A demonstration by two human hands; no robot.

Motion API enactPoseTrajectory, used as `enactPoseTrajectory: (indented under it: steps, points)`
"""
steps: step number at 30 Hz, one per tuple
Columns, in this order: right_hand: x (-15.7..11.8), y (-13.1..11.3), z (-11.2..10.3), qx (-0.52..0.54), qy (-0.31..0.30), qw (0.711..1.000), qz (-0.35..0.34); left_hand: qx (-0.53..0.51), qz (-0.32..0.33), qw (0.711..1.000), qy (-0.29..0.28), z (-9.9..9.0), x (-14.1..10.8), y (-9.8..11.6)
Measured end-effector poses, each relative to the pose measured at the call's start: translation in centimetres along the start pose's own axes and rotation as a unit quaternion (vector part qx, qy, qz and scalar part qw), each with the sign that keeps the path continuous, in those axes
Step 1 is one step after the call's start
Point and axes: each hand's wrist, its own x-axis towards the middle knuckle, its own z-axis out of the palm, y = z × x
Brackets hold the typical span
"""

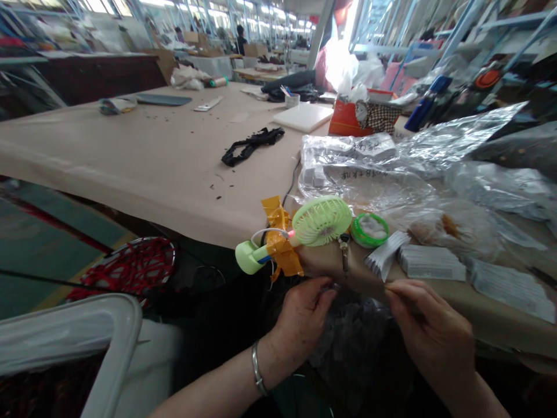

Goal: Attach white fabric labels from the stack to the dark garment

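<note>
My left hand (300, 316) is closed in a pinch over my lap. A small, pale, shiny bit shows at its fingertips, too small to name. My right hand (430, 325) pinches with thumb and forefinger just under a fanned bundle of white printed labels (386, 255); what it holds, if anything, is hidden. Between the hands, lower down, lies a heap of dark, translucent pieces (348, 337). Beyond the left hand, a light green handheld fan (322, 220) is fixed to the table edge with orange tape (282, 249).
Near the edge are a green round tub (369, 230) with white filling, a small dark-topped tool (344, 252) and label stacks (430, 262). Plastic bags (365, 174) cover the right side. A black strap (252, 145) lies mid-table (174, 157). A white bin (126, 325) stands lower left.
</note>
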Motion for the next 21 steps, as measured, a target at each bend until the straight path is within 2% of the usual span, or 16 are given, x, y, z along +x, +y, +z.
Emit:
enactPoseTrajectory:
  steps: [2, 6, 10, 14, 16, 17, 19, 21]
  points:
    - [0.1, 1.4, 0.0, -0.101, 0.028, 0.993, -0.048, -0.004, -0.004, 1.0, 0.001, 0.1, 0.0, -0.4]
    - [-0.6, 3.0, 0.9, -0.229, 0.009, 0.969, -0.089, -0.01, -0.011, 1.0, -0.026, 0.8, -0.5, -0.7]
    - [-0.9, 3.2, 0.9, -0.239, 0.014, 0.966, -0.096, -0.045, -0.035, 0.997, -0.052, 1.9, -0.5, 0.2]
    - [-0.3, 3.4, -0.1, -0.199, 0.013, 0.975, -0.099, -0.136, -0.089, 0.982, -0.091, 3.2, -0.1, 1.8]
    - [-0.4, 3.3, -0.6, -0.176, 0.02, 0.978, -0.112, -0.235, -0.148, 0.953, -0.122, 4.0, 0.2, 2.4]
    - [-0.7, 3.1, -0.9, -0.165, 0.022, 0.979, -0.12, -0.301, -0.181, 0.926, -0.14, 4.4, 0.3, 2.7]
    - [-1.5, 2.4, -1.4, -0.138, 0.017, 0.981, -0.138, -0.432, -0.235, 0.854, -0.17, 5.2, 0.6, 3.1]
    - [-2.6, 1.5, -1.8, -0.107, -0.008, 0.982, -0.154, -0.516, -0.26, 0.797, -0.177, 6.0, 1.0, 3.5]
